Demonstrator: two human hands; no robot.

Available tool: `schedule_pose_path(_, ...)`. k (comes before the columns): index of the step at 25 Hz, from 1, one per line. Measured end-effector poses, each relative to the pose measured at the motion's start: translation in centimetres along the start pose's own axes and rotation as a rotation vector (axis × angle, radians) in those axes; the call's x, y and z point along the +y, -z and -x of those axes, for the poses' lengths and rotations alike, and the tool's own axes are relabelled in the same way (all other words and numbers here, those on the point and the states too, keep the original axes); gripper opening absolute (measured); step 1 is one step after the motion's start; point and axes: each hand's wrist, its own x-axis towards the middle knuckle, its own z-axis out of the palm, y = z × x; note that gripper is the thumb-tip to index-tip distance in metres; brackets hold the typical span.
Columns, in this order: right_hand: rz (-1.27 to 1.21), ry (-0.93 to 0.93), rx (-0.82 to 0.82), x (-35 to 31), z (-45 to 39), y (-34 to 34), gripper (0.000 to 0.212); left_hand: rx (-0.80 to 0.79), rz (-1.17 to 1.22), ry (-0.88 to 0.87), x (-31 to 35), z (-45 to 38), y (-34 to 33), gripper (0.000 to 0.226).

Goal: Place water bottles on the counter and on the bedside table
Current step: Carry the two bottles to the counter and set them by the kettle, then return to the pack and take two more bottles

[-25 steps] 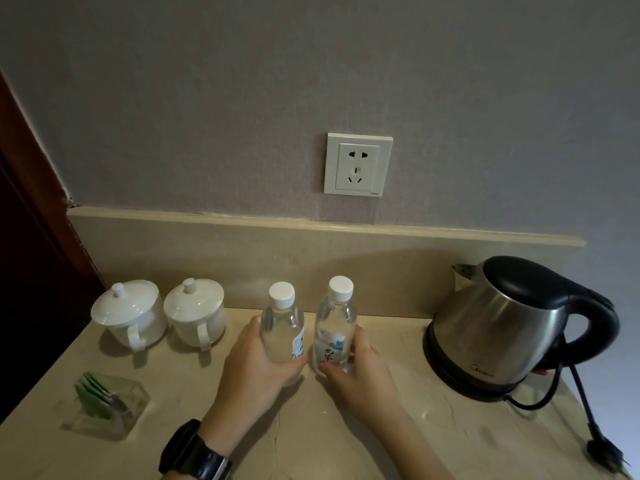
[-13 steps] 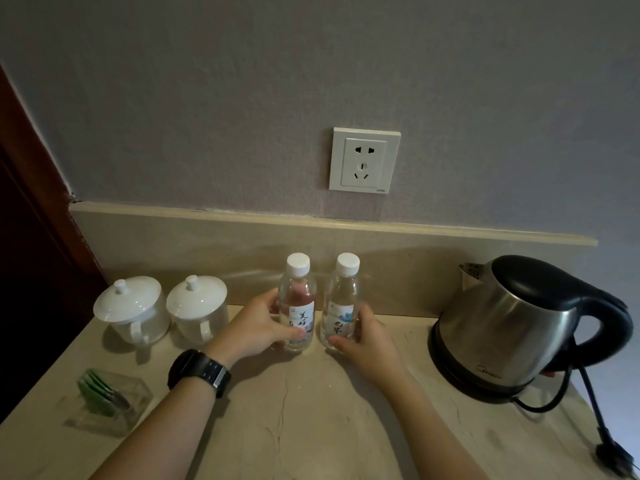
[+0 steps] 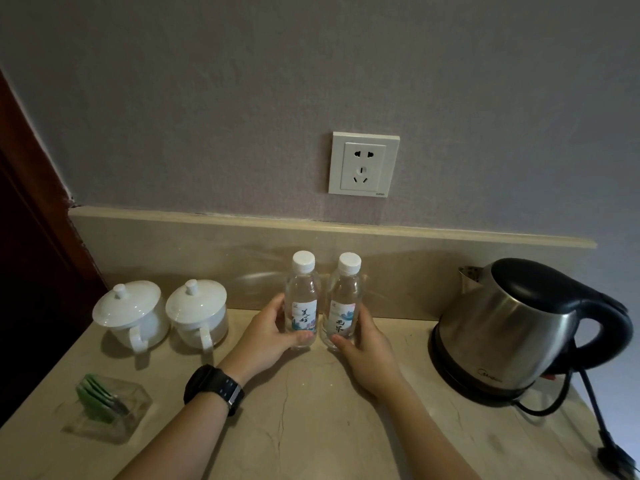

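Two small clear water bottles with white caps stand upright side by side on the beige marble counter (image 3: 294, 410), close to the backsplash. My left hand (image 3: 268, 332) wraps around the lower half of the left bottle (image 3: 302, 299), thumb across its front. My right hand (image 3: 363, 351) grips the base of the right bottle (image 3: 343, 301) from the right side. Both labels face me. A black watch sits on my left wrist.
Two white lidded cups (image 3: 133, 315) (image 3: 197, 311) stand to the left. A glass dish with green packets (image 3: 107, 407) is at the front left. A steel kettle (image 3: 509, 327) with cord sits on the right. A wall socket (image 3: 363, 164) is above.
Both hands pushed the bottles farther back toward the backsplash and turned them so the labels face me. The bottles now stand closer together.
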Motion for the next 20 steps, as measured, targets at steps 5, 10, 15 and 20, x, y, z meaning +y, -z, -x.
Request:
schedule_pose_path(5, -0.026, 0.0, 0.011, 0.3, 0.0, 0.2, 0.064, 0.007, 0.022, 0.009, -1.1, -0.5, -0.2, 0.061)
schedule_pose_path(10, -0.024, 0.027, 0.005, 0.6, -0.1, 0.1, 0.061, 0.023, 0.048, -0.018, -1.6, -0.8, -0.4, 0.063)
schedule_pose_path(15, -0.087, -0.015, -0.032, -0.7, 1.2, 1.2, 0.079, 0.005, -0.005, 0.031, -0.1, 0.0, -0.5, 0.069)
schedule_pose_path(20, -0.29, -0.047, 0.223, -3.7, 5.5, 2.8, 0.06, 0.354, -0.147, -0.047, 5.8, 5.0, 1.8, 0.082)
